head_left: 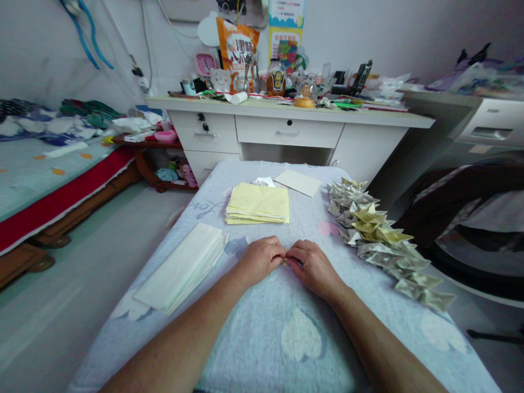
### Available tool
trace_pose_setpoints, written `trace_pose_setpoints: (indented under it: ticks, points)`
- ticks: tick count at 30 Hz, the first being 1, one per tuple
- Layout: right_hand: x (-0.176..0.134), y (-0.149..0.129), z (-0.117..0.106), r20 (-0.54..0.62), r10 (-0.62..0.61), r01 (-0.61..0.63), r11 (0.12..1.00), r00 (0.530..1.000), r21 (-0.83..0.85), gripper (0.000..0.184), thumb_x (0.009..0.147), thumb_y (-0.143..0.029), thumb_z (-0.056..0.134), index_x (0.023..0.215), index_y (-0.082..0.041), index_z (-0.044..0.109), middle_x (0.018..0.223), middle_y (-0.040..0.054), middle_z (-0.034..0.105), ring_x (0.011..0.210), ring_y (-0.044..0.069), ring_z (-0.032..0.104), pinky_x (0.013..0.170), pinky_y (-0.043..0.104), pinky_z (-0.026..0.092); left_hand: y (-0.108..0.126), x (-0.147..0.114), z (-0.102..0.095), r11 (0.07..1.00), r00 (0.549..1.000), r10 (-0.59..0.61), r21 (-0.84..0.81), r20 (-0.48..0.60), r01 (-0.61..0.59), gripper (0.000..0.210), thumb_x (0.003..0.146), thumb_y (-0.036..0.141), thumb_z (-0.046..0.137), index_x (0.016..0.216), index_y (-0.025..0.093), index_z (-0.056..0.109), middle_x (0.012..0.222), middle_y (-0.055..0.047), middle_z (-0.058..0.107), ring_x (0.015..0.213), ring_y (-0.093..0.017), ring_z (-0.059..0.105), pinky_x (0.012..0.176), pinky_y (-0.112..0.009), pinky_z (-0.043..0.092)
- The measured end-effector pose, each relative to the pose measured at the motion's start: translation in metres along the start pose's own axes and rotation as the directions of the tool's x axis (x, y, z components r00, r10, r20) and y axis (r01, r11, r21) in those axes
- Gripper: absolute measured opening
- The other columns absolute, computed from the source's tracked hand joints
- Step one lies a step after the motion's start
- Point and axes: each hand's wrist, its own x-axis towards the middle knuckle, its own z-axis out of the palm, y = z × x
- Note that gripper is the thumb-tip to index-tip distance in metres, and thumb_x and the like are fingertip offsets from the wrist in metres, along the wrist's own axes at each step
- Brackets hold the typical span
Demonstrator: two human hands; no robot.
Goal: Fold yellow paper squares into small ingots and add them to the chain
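My left hand (264, 257) and my right hand (309, 265) meet fingertip to fingertip low over the middle of the cloth-covered table (254, 338). Both are closed in a pinch on a small piece of folded paper, of which only a thin yellowish edge shows between the fingers. Just beyond them lies a stack of yellow paper sheets (257, 203). Left of my left hand is a pile of long, pale folded paper strips (182, 267). To the right of my right hand, rows of folded paper pieces (380, 234), silver-grey and yellow with pointed ends, run along the table's edge.
A flat cream card (298, 182) and a crumpled white scrap (264, 182) lie at the table's far end. Behind stands a white desk (286, 117) crowded with jars and packets. A bed (61, 174) is at the left, a washing machine (483, 180) at the right.
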Motion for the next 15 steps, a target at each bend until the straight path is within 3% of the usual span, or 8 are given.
trace_pose_setpoints:
  ticks: [7, 15]
  points:
    - [0.0008, 0.0011, 0.0051, -0.006, 0.071, -0.071, 0.997, 0.997, 0.012, 0.007, 0.084, -0.018, 0.059, 0.087, -0.02, 0.065, 0.085, 0.0032, 0.059, 0.084, 0.017, 0.054, 0.077, 0.029, 0.038, 0.0001, 0.0009, -0.0012, 0.999, 1.0, 0.027, 0.031, 0.011, -0.027, 0.014, 0.086, 0.018, 0.055, 0.077, 0.019, 0.066, 0.079, 0.0, 0.059, 0.079, -0.013, 0.057, 0.069, -0.021, 0.04]
    - [0.0011, -0.0028, 0.008, -0.043, 0.111, -0.11, 0.994, 0.993, 0.018, 0.008, 0.084, -0.015, 0.058, 0.087, -0.019, 0.064, 0.086, 0.0033, 0.058, 0.084, 0.016, 0.052, 0.076, 0.028, 0.036, 0.0008, 0.0025, -0.0018, 0.998, 0.999, -0.05, 0.038, -0.005, 0.05, 0.011, 0.083, 0.022, 0.059, 0.074, 0.018, 0.065, 0.076, 0.001, 0.057, 0.074, -0.012, 0.055, 0.065, -0.021, 0.038]
